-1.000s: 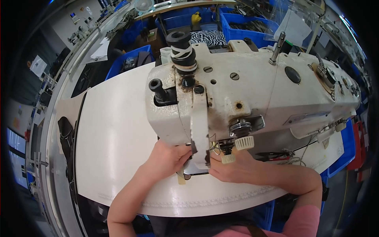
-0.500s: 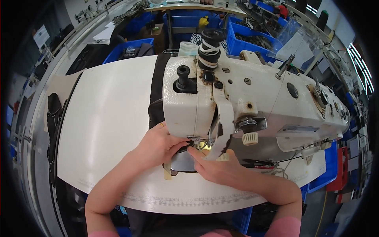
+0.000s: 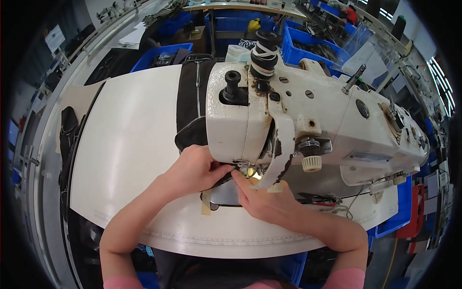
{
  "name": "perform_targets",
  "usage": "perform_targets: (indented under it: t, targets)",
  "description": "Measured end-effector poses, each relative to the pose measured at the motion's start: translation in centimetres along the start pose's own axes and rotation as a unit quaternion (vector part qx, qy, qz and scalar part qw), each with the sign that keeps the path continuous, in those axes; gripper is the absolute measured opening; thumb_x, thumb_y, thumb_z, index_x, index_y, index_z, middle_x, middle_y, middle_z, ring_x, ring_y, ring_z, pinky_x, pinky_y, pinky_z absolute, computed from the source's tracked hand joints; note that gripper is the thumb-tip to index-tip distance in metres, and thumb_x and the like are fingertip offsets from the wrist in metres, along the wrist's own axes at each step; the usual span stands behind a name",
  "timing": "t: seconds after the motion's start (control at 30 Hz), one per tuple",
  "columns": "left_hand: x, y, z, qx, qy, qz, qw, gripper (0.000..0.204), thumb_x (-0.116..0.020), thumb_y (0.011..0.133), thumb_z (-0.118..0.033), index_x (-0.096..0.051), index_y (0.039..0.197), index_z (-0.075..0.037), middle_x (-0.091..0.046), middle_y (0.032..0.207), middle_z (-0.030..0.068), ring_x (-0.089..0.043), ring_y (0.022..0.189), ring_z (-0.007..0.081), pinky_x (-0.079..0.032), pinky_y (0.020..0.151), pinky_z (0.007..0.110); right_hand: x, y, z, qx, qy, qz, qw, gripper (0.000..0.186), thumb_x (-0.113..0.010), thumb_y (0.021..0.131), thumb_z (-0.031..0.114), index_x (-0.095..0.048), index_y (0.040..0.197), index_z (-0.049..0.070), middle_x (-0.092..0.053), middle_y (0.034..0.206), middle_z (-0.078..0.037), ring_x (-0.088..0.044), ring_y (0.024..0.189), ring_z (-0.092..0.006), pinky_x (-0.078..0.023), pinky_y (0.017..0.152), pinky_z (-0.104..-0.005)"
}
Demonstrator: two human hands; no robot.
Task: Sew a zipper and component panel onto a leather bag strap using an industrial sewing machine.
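A white sewing machine [image 3: 231, 125] with chipped paint stands on a pale table. From behind its head, a long black fabric piece with a zipper [image 3: 190, 94] runs down toward the needle area. My left hand [image 3: 195, 168] pinches the near part of this piece, thumb and fingers together just left of the presser foot. Against the same edge presses the index fingertip of my right hand [image 3: 267, 200], its other fingers curled in beside the lit needle area. The metal plate [image 3: 225, 195] shows below my fingertips. My hands and the machine head hide much of the fabric there.
Dark-handled snips [image 3: 317, 198] and loose grey thread lie right of my right hand. A ruler scale [image 3: 226, 242] marks the table's near edge. Blue bins [image 3: 308, 45] stand behind the machine, and a red bin [image 3: 411, 212] sits at the right.
The black piece beside the machine head has shifted and spread leftward, so its zipper now shows. My left hand has moved slightly up; both hands stay at the needle area.
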State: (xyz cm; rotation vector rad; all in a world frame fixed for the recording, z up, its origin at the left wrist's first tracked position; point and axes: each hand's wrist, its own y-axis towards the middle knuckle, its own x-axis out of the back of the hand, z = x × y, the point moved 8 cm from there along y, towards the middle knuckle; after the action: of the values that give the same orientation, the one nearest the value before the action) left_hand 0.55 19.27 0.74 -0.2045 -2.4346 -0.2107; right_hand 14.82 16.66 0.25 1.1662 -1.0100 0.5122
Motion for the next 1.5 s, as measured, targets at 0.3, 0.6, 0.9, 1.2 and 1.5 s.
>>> perform_targets:
  t: [0.3, 0.6, 0.9, 1.2, 1.5]
  targets:
    - [-1.3, -0.6, -0.5, 0.020, 0.027, -0.121, 0.992, 0.013, -0.066, 0.082, -0.014, -0.068, 0.080, -0.001, -0.065, 0.063, 0.0150, -0.065, 0.056, 0.0329, -0.051, 0.054, 0.040, 0.8, 0.0, 0.7, 0.059, -0.070, -0.046, 0.995, 0.041, -0.067, 0.074, 0.016, -0.070, 0.113, 0.004, -0.061, 0.072, -0.003, -0.059, 0.051, -0.0165, -0.046, 0.042, -0.0310]
    - [-2.2, -5.1, -3.4, -0.100, 0.013, -0.080, 0.992, 0.024, -0.078, 0.084, -0.020, -0.068, 0.101, -0.006, -0.062, 0.098, 0.0085, -0.062, 0.089, 0.0242, -0.051, 0.076, 0.035, -0.7, -0.9, -1.3, 0.018, -0.005, 0.080, 0.997, 0.025, -0.067, 0.075, 0.018, -0.070, 0.098, 0.008, -0.055, 0.064, -0.004, -0.060, 0.051, -0.0191, -0.047, 0.043, -0.0328]
    - [-0.9, -3.9, -2.5, -0.138, 0.203, -0.044, 0.968, 0.042, -0.079, 0.081, -0.027, -0.065, 0.113, -0.003, -0.066, 0.101, 0.0139, -0.062, 0.090, 0.0361, -0.049, 0.078, 0.044, 0.8, -1.1, -2.9, -0.066, 0.102, -0.027, 0.992, 0.011, -0.068, 0.074, 0.018, -0.062, 0.077, 0.009, -0.053, 0.063, -0.001, -0.060, 0.052, -0.0174, -0.046, 0.043, -0.0331]
    - [-1.6, -3.6, -5.7, -0.112, 0.310, -0.011, 0.944, 0.046, -0.077, 0.071, -0.014, -0.065, 0.116, -0.009, -0.064, 0.100, 0.0094, -0.065, 0.090, 0.0288, -0.052, 0.069, 0.039, 0.6, -0.8, -1.3, 0.022, 0.107, 0.000, 0.994, 0.009, -0.066, 0.076, 0.016, -0.064, 0.081, 0.008, -0.056, 0.061, -0.002, -0.062, 0.053, -0.0190, -0.047, 0.043, -0.0342]
    - [-1.4, -3.9, -3.5, -0.173, 0.342, -0.088, 0.919, 0.029, -0.079, 0.071, -0.020, -0.068, 0.095, -0.007, -0.067, 0.074, 0.0054, -0.063, 0.055, 0.0208, -0.045, 0.044, 0.036, -0.1, -0.6, -0.5, 0.043, 0.110, 0.072, 0.990, 0.030, -0.061, 0.081, 0.013, -0.066, 0.110, 0.006, -0.061, 0.066, -0.005, -0.064, 0.053, -0.0222, -0.049, 0.046, -0.0361]
